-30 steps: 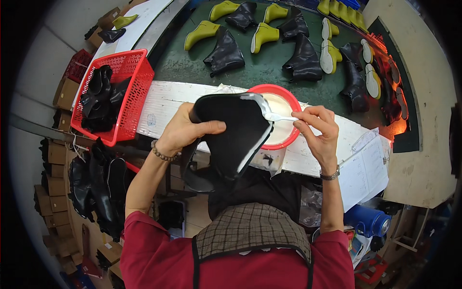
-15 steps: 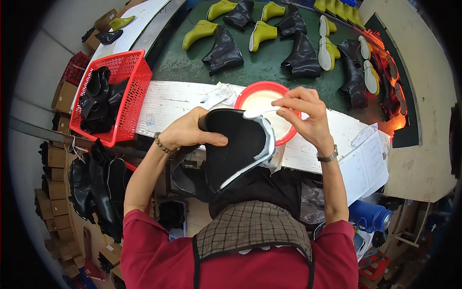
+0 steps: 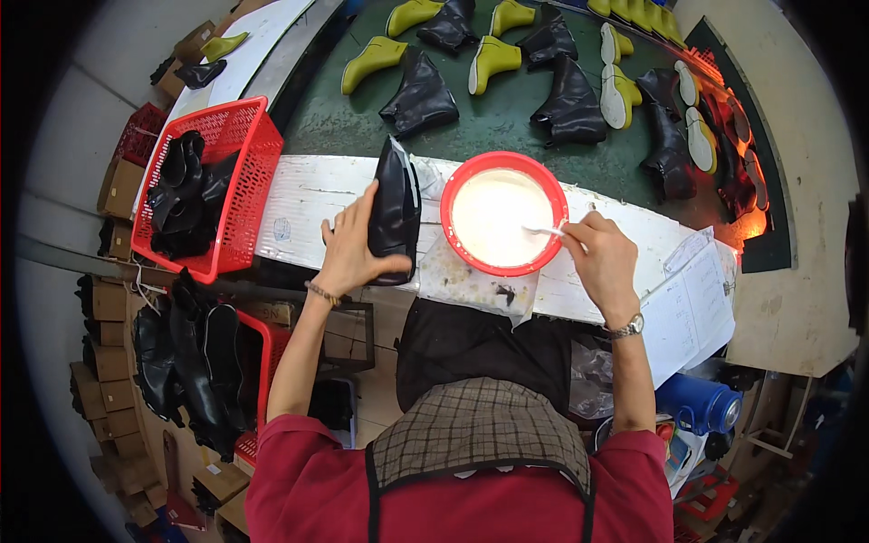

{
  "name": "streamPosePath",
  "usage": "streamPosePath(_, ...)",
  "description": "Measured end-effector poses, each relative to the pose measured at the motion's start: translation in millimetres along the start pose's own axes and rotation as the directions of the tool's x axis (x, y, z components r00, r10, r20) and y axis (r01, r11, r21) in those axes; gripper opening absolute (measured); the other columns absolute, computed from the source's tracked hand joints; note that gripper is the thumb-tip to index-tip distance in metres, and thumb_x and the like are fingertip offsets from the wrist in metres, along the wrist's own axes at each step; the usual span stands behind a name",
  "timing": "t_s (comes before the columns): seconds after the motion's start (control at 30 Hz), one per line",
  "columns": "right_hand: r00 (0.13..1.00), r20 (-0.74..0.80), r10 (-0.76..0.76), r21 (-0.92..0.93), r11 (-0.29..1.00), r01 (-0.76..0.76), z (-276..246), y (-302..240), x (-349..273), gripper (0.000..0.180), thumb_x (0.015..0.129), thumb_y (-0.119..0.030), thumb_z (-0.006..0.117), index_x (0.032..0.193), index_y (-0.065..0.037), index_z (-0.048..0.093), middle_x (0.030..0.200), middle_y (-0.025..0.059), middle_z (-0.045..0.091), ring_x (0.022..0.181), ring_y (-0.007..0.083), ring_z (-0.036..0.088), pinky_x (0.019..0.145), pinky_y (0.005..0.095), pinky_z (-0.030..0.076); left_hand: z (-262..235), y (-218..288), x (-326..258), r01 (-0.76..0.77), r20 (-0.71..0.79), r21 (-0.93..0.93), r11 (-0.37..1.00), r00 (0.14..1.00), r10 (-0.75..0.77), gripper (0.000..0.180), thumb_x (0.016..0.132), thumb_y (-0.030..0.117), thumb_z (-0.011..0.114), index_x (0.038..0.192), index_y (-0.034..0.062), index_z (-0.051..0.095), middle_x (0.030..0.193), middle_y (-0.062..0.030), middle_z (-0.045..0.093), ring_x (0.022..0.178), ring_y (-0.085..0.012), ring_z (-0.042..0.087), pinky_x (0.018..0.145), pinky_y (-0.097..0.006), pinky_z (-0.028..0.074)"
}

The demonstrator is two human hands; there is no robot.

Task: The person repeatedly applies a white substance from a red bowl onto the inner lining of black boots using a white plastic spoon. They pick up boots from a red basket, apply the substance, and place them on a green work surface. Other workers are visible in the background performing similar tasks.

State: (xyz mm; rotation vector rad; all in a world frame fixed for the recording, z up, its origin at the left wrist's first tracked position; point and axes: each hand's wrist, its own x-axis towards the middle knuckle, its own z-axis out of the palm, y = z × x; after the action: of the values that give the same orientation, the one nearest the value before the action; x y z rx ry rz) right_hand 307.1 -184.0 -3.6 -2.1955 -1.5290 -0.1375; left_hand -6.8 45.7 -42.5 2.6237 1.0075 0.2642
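1. spreads the left hand about half open against a black boot, just left of the red bowl; lays the thumb across the boot's near part and a fingertip against its left edge, with other fingers splayed away; cannot tell how firmly gripped.
2. extends the left forearm from the near left of the red bowl, back of the hand upward; wears a beaded bracelet there.
3. pinches a slim white tool between thumb and fingers of the right hand, closed on the handle, just right of the red bowl.
4. dips the tool's far end into white liquid within the red bowl.
5. extends the right forearm from the near right of the red bowl, hand angled inward; wears a wristwatch.
6. has the boot over a white worktop, left of the red bowl, pale edge toward it.
7. has a red basket farther left of the red bowl, papers to its right.
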Motion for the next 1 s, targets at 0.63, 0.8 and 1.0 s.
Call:
streamPosePath(0.63,0.981,-0.025,0.193,0.582,0.8,-0.143,-2.8,-19.9,-11.0,0.017,0.088,-0.008,0.078,0.106,-0.005,0.079,0.088,0.0069,0.07,0.07,0.015,0.065,0.061,0.0275,0.049,-27.1,44.1,-43.4,-0.177,-0.264,-0.214,0.961,0.957,0.117,0.108,0.058,-0.02,0.062,0.159,0.0055,0.031,0.16,-0.0247,0.03,0.146,-0.0468,0.033,0.121,-0.049,0.031)
streamPosePath(0.8,0.997,-0.064,0.039,0.679,0.734,0.015,-12.3,-59.4,1.4,0.019,0.086,-0.004,0.08,0.106,-0.005,0.079,0.088,0.0056,0.07,0.07,0.0109,0.064,0.059,0.0231,0.048,-34.9,73.1,-36.2,-0.306,-0.286,-0.196,0.932,0.927,0.244,0.11,0.057,-0.02,0.065,0.159,0.0044,0.031,0.164,-0.027,0.023,0.148,-0.0499,0.028,0.122,-0.053,0.029)
streamPosePath(1.0,0.98,-0.188,0.067,0.569,0.821,0.053,-17.7,-33.6,16.9,0.016,0.086,-0.006,0.08,0.102,-0.004,0.079,0.087,0.0061,0.07,0.069,0.0112,0.063,0.057,0.0246,0.047,-41.2,79.1,-45.3,-0.43,-0.261,-0.212,0.878,0.89,0.373,0.108,0.062,-0.006,0.082,0.157,0.0063,0.033,0.165,-0.0281,0.024,0.148,-0.0497,0.03,0.121,-0.056,0.03)
